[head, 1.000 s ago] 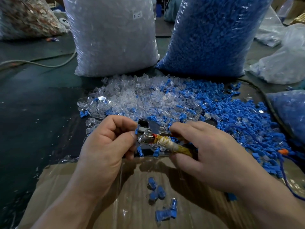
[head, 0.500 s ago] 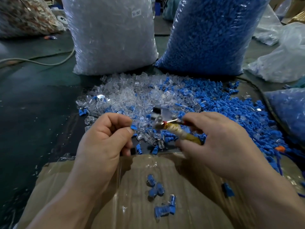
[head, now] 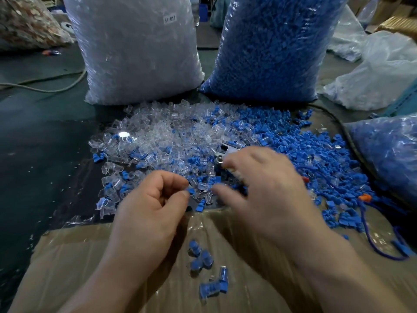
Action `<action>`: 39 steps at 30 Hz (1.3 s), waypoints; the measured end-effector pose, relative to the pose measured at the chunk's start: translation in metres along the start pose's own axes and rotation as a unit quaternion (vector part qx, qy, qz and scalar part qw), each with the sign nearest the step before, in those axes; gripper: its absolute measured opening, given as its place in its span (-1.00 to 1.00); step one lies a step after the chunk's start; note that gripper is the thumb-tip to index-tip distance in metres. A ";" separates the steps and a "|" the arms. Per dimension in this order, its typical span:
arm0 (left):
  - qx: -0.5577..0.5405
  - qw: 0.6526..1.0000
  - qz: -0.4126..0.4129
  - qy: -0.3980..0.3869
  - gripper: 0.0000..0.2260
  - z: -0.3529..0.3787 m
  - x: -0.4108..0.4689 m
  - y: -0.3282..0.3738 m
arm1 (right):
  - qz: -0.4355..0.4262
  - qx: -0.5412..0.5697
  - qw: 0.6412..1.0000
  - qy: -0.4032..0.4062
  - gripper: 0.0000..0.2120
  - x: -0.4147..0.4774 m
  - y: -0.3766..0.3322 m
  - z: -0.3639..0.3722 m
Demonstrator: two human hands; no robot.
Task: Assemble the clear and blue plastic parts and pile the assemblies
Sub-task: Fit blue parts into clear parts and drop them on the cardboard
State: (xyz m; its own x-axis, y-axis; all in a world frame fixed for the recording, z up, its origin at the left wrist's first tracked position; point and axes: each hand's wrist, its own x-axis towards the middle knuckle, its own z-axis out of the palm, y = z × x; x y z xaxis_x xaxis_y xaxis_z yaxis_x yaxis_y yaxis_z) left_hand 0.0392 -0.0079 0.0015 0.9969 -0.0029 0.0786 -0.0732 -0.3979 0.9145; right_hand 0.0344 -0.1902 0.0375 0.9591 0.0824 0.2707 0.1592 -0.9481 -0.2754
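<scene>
table (head: 33, 154) dark green | clear parts (head: 158, 132) beyond left hand (head: 146, 213) | blue parts (head: 304, 150) beyond right hand (head: 266, 188) | cardboard (head: 67, 256) under hands, few assemblies (head: 200, 256) on it

My feed is dim and cool, lit from above. Glare sparkles on the bag of clear parts (head: 137, 48) and streaks the taped cardboard (head: 67, 256). The right hand (head: 266, 190) is smeared by motion blur; the left hand (head: 149, 213) is sharper. The wide lens bows the edges.

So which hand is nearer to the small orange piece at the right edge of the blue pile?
Right. The right hand is to the left of the orange piece; the left hand is farther left, beyond the right one.
</scene>
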 end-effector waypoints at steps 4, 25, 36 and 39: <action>0.038 0.997 0.060 -0.002 -0.78 0.001 -0.005 0.003 | -0.089 0.024 0.995 -0.044 -0.71 -0.007 -0.020 0.009; 0.029 0.974 0.139 -0.175 -0.77 -0.034 0.005 0.004 | 0.090 0.266 0.932 -0.229 -0.68 -0.006 -0.010 -0.004; 0.162 0.948 0.132 -0.241 -0.78 -0.037 0.010 0.003 | -0.024 -0.029 0.994 -0.105 -0.63 0.004 -0.019 0.031; 0.176 0.975 0.104 -0.093 -0.87 -0.036 0.012 -0.003 | -0.041 -0.022 0.993 -0.110 -0.69 0.006 -0.017 0.033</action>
State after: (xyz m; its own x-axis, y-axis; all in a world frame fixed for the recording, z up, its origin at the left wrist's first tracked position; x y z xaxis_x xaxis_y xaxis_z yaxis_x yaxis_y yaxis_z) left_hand 0.0508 0.0263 0.0140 0.9520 -0.2697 0.1448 -0.2923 -0.6604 0.6917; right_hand 0.0446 -0.1640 0.0136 0.9720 0.2207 0.0811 0.2334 -0.9475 -0.2186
